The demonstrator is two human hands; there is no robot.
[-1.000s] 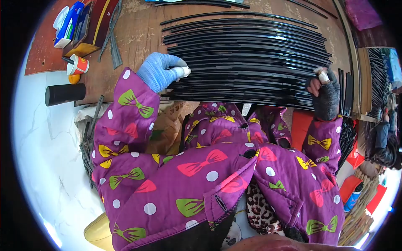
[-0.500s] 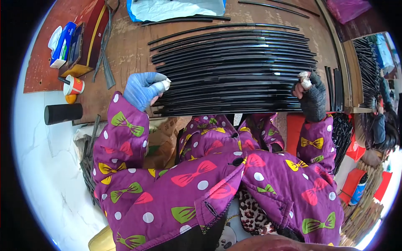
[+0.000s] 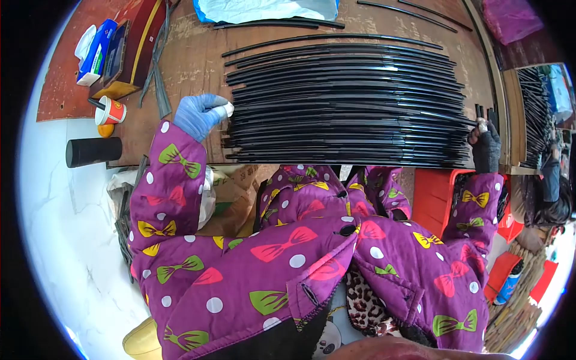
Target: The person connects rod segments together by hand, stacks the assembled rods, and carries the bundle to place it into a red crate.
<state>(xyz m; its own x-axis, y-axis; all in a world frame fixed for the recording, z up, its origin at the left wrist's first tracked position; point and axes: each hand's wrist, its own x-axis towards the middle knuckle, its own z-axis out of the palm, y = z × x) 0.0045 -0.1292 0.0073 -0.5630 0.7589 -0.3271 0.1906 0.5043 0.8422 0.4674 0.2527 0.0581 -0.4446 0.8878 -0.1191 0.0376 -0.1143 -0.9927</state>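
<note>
1. Many black rods (image 3: 342,102) lie side by side on the desk (image 3: 198,54)
2. Left hand (image 3: 199,116), fingers bunched, at the rods' left ends; any hold unclear
3. Right hand (image 3: 486,147), fingers curled, at the rods' right ends; cannot tell if it grips one

You look to be in a workshop. Your wooden table (image 3: 195,63) is scratched and worn, with lots of thin black sticks (image 3: 348,102) laid on it in rows. A pile of more black sticks (image 3: 533,114) sits past the table's right side, near another person (image 3: 550,183). Down to your right lies a heap of tan sticks (image 3: 510,324).
</note>
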